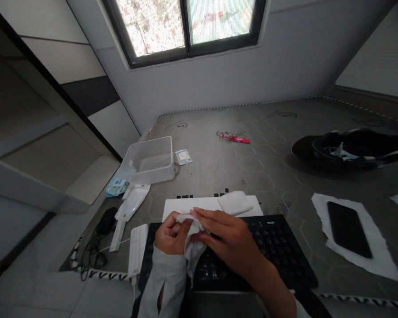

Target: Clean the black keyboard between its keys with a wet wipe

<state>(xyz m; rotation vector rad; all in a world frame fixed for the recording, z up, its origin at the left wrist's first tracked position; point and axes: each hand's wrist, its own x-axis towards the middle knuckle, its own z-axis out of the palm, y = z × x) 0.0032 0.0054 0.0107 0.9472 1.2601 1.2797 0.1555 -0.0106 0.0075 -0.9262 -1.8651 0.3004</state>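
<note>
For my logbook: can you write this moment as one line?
left hand: holds white cloth | right hand: pinches white cloth | below: black keyboard

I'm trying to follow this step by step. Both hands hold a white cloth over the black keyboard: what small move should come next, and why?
Probably lower the cloth onto the keyboard just below. The left hand and right hand both grip it, bunched, over the left half of the keys, so a short drop would press it onto them.
</note>
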